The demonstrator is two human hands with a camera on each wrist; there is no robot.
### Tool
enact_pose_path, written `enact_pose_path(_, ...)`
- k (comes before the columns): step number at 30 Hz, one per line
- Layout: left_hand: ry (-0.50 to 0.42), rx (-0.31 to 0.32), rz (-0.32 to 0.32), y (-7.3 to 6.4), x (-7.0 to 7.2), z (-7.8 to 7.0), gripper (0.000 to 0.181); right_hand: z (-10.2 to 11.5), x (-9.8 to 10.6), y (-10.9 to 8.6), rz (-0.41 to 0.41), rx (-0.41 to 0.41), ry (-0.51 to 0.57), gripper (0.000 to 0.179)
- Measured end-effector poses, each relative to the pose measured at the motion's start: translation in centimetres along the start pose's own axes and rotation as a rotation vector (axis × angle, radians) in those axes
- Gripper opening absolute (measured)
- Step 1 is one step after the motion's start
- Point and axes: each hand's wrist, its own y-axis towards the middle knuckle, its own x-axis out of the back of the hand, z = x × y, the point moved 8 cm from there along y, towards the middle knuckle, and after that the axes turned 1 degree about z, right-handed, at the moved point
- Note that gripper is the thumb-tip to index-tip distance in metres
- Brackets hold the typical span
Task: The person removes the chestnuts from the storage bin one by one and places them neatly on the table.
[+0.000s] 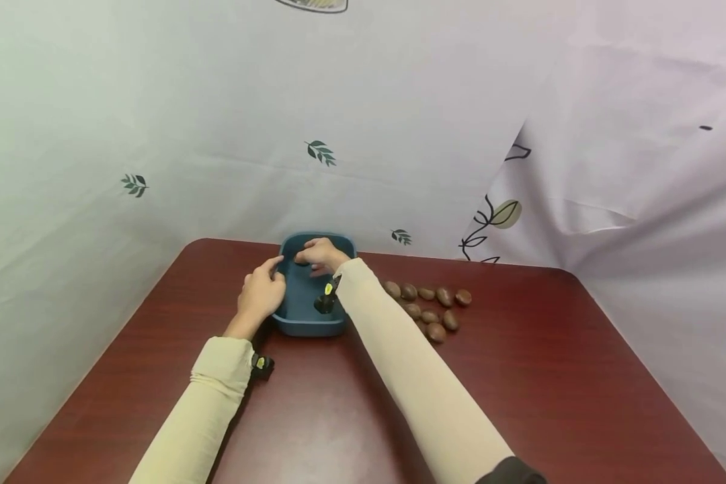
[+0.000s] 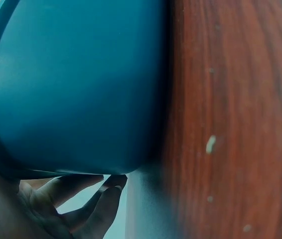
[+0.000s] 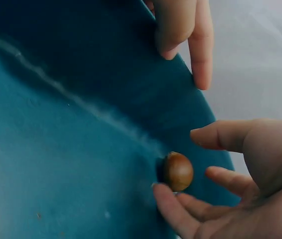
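Note:
A deep blue plastic tray (image 1: 310, 329) stands toward the back of the table. My left hand (image 1: 263, 290) holds its left wall, with the thumb over the rim and fingers along the outside, as the left wrist view shows. Inside the tray, my right hand (image 1: 323, 254) reaches into the far-left corner. One brown chestnut (image 3: 179, 172) lies there against the wall. The right fingers (image 3: 173, 209) spread around it, with the thumb apart from the nut; whether a fingertip touches it, I cannot tell.
Several chestnuts (image 1: 431, 316) lie loose on the dark red wooden table (image 1: 550, 363) to the right of the tray, partly hidden behind my right sleeve (image 1: 411, 356). A pale patterned cloth (image 1: 230, 121) hangs behind the table's far edge.

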Motion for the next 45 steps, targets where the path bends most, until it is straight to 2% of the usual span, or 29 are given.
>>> enact_pose_path(4, -0.006, -0.007, -0.006, 0.1, 0.0, -0.3, 0.051, 0.0, -0.5, 0.6, 0.046, -0.021, 0.108, 0.059)
enact_pose_path(8, -0.012, -0.009, 0.005, 0.3, -0.2, -0.6, 0.051, -0.4, -0.7, 0.8, 0.084, -0.059, 0.162, 0.062)
enact_pose_path(13, -0.013, -0.011, 0.018, 0.3, -0.4, -0.8, 0.051, -1.1, -0.9, 1.0, 0.084, -0.087, 0.187, 0.054)
enact_pose_path(18, -0.008, -0.006, 0.038, 0.1, -0.6, -0.7, 0.051, -1.4, -1.9, 0.7, 0.141, -0.102, 0.208, 0.041)
enact_pose_path(22, -0.013, -0.011, 0.038, 0.1, -0.5, -0.8, 0.052, -0.7, -1.7, 0.3, 0.13, -0.041, 0.13, 0.039)
enact_pose_path(28, 0.003, -0.028, 0.013, 0.6, 0.1, -0.9, 0.052, 1.6, 0.9, -1.4, 0.071, 0.106, -0.08, 0.045)
enact_pose_path(33, 0.0, -0.03, -0.002, 0.8, 0.4, -0.7, 0.052, 2.7, 3.5, -3.5, 0.101, 0.178, -0.14, 0.053)
enact_pose_path(40, -0.017, -0.061, 0.015, 1.0, 0.1, -0.8, 0.053, 2.1, 8.7, -8.7, 0.057, 0.216, -0.278, 0.048)
enact_pose_path(45, -0.002, -0.074, 0.007, 1.5, 0.7, -0.9, 0.053, 1.2, 12.0, -12.2, -0.014, 0.258, -0.383, 0.047)
